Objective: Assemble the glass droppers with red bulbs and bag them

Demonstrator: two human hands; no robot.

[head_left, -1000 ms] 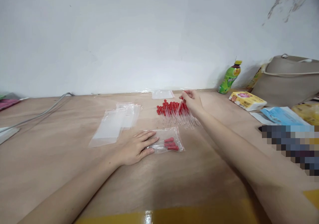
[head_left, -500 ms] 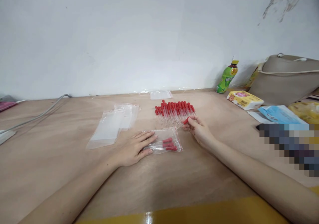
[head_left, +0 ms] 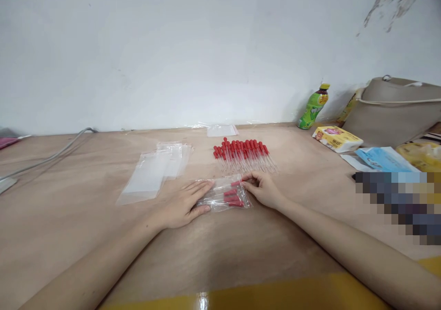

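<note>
A clear zip bag [head_left: 218,204] lies flat on the table, with several red-bulbed glass droppers [head_left: 234,199] inside, their bulbs towards its right-hand mouth. My left hand [head_left: 186,204] rests open and flat on the bag's left end, fingers stretched out. At the mouth, my right hand [head_left: 261,188] pinches the bulb end of another dropper [head_left: 237,183], whose glass part is inside the bag. Just beyond the bag is a pile of droppers [head_left: 244,151], red bulbs pointing away from me.
Several flat clear bags [head_left: 146,177] overlap on the left, and another bag [head_left: 222,130] lies by the wall. To the right stand a green bottle [head_left: 313,108], a yellow tissue pack [head_left: 337,138], a blue packet [head_left: 386,158] and a grey handbag [head_left: 399,112]. A grey cable [head_left: 58,154] runs at far left.
My right hand has moved left and towards me, sliding the dropper from outside the mouth into the bag. My left hand has stayed on the bag.
</note>
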